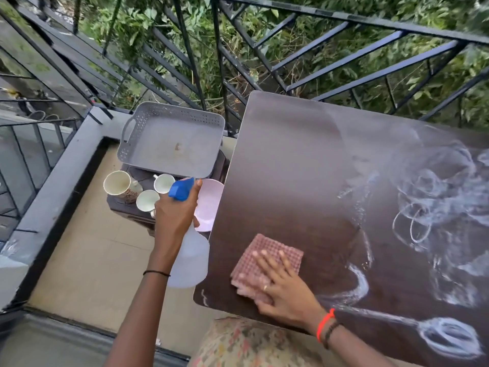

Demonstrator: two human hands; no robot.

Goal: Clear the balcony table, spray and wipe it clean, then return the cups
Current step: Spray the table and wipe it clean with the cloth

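At the table's (291,168) near left corner the right hand (285,290) lies flat, fingers straight, on the cloth (264,250); off its left edge the left hand (174,215) grips the spray bottle (189,260), cups (147,200) beyond.

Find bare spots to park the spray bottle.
Table: left half, from the cloth to the far edge, is bare; right half carries white smears. Grey tray holds nothing. Crowded: dark stool with three cups and pink bowl.

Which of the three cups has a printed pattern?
The largest cup, farthest left, shows a reddish print on its side; the two smaller cups to its right look plain white.
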